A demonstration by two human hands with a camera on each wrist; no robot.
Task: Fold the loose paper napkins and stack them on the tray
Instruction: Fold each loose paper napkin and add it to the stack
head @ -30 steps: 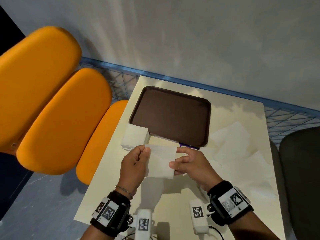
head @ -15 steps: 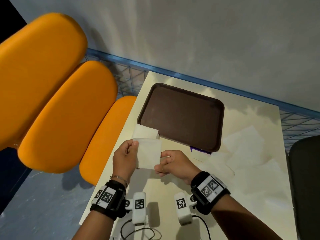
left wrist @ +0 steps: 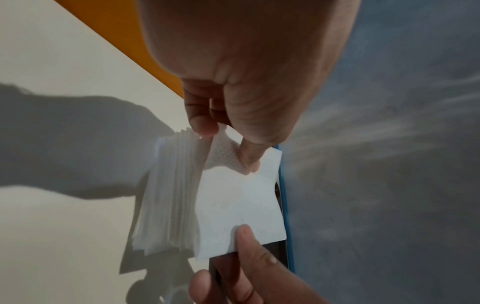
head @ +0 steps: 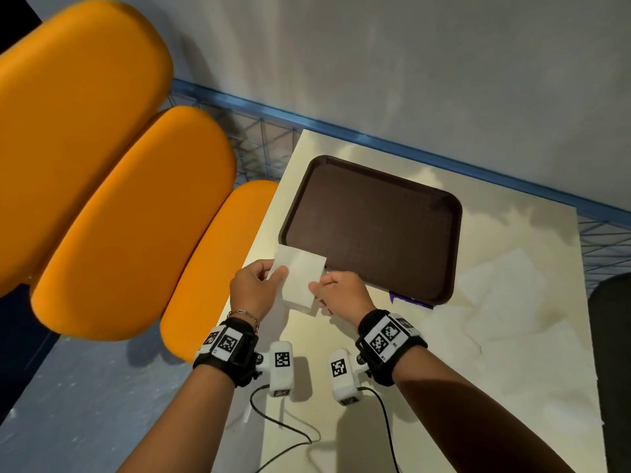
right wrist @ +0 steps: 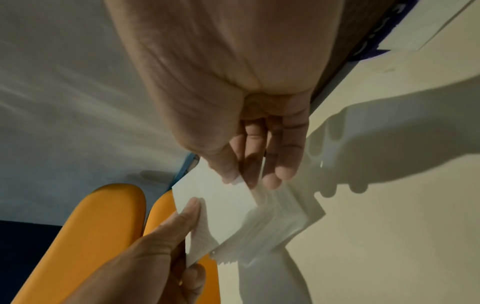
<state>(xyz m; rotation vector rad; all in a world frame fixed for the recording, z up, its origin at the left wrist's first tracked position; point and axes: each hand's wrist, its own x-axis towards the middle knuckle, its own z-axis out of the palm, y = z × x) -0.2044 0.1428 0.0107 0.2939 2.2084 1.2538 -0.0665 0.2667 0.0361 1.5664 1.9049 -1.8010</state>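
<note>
Bare tray (head: 372, 227) (napkin stack (head: 300, 271) beside)

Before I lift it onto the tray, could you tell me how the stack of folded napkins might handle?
The napkin stack probably feels light and soft. Its sheet edges look fanned, so it may splay or shed sheets unless squeezed.

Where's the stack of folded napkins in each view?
Head: stack of folded napkins at centre, by the tray's near-left corner, mostly covered by the held napkin.
Left wrist: centre-left, stack edges fanned, beside the held napkin.
Right wrist: lower centre-right, under the held napkin.
Shared landmark: the held napkin, pinched by both hands, left hand and right hand.
</note>
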